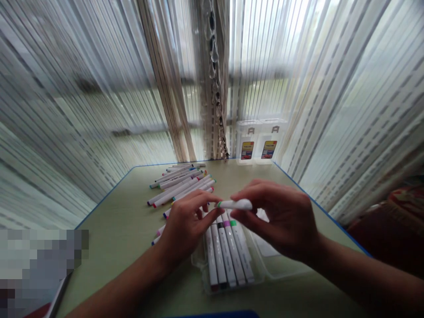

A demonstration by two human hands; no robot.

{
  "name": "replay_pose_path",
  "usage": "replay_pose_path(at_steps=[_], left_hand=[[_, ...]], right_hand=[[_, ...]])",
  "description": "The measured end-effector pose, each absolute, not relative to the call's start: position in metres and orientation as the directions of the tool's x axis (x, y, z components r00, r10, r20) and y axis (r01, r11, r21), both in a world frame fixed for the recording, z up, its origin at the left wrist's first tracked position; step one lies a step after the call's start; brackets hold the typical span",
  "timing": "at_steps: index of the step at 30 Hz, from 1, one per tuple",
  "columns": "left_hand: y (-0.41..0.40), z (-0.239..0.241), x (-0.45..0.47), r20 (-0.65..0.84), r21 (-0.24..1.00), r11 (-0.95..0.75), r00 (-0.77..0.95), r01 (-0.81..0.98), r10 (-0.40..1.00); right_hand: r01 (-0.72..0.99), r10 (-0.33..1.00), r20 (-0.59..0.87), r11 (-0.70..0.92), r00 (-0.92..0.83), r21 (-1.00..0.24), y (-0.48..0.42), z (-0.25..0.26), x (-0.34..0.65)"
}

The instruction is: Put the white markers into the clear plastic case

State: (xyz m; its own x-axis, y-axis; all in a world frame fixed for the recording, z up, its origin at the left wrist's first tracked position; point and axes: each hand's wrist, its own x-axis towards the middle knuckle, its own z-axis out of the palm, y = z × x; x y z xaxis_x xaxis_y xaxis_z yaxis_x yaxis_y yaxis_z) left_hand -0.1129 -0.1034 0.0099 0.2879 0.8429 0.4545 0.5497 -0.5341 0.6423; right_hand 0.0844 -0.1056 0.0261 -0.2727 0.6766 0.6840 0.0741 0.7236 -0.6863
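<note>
A white marker (236, 204) with a green band is held level above the open plastic case (207, 287). My right hand (281, 216) pinches its white end between thumb and fingers. At the green end, the thumb and index finger of my left hand (188, 216) close on the tip. Below them, several white markers (228, 256) lie side by side in the case, with black, purple and green bands showing. Part of the case and its contents is hidden by my hands.
A loose pile of markers (179, 187) spreads over the green table (109, 221), left of and beyond my hands. Two clear cases (261, 137) with labels stand at the far edge against string curtains (99, 88). The case's clear lid (285, 271) lies to the right.
</note>
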Motion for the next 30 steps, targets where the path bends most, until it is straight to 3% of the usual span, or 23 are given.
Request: replay_pose_path(at_steps=[4, 9, 14, 18, 25, 30], left_hand=[[-0.1, 0.006, -0.118, 0.438, 0.728, -0.479, 0.205, 0.491, 0.875], [-0.097, 0.008, -0.12, 0.39, 0.855, -0.393, 0.078, 0.339, 0.917], [-0.095, 0.013, -0.122, 0.372, 0.905, -0.361, -0.005, 0.225, 0.928], [-0.098, 0.013, -0.117, 0.352, 0.91, -0.352, 0.04, 0.217, 0.935], [-0.109, 0.008, -0.102, 0.384, 0.841, -0.429, 0.193, 0.331, 0.903], [-0.118, 0.013, -0.106, 0.58, 0.634, -0.643, 0.286, 0.43, 0.763]], right_hand=[[-0.05, 0.819, 0.565, 0.563, -0.1, -0.825, -0.091, 0.026, 0.087], [-0.098, 0.918, 0.385, 0.377, -0.091, -0.921, -0.073, 0.02, 0.089], [-0.005, 0.936, 0.215, 0.222, -0.28, -0.975, -0.073, 0.019, 0.087], [0.004, 0.856, 0.101, 0.12, -0.508, -0.993, -0.08, 0.017, 0.085], [-0.063, 0.783, 0.084, 0.057, -0.616, -0.996, -0.082, 0.011, 0.086], [0.032, 0.831, 0.075, 0.112, -0.551, -0.993, -0.074, 0.023, 0.094]])
